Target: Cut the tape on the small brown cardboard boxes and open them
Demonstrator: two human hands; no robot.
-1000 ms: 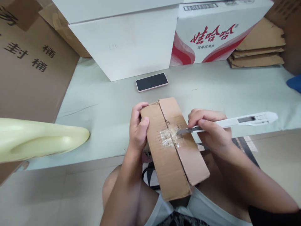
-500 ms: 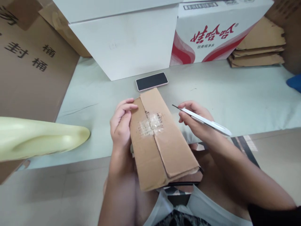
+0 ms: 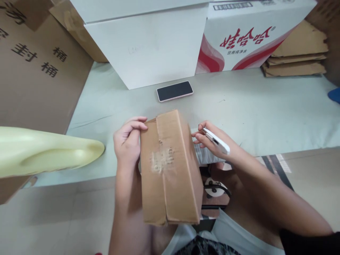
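Note:
In front of me is a brown cardboard box (image 3: 170, 187), tilted, with a scuffed patch of clear tape across the seam of its flaps. My left hand (image 3: 129, 140) grips the box's far left edge, fingers over the top and the palm along its side. A white utility knife (image 3: 216, 140) rests in my right hand (image 3: 212, 136), held between thumb and fingers. That hand is close to the box's right side, its fingertips near or against the cardboard; contact is hard to make out. The knife's blade does not show clearly.
A phone (image 3: 174, 91) lies on the pale green tabletop (image 3: 247, 106) beyond the box. Behind it stand a white carton (image 3: 154, 49) and a red-and-white printed carton (image 3: 239, 46). Flattened cardboard (image 3: 297, 53) is stacked at right. A yellow-green curved object (image 3: 53, 152) and a large carton (image 3: 34, 78) occupy the left.
The box has turned and tilted, so its right side now shows, and its far end has come nearer me. My left hand shifted left with it. My right hand lowered and the knife rotated.

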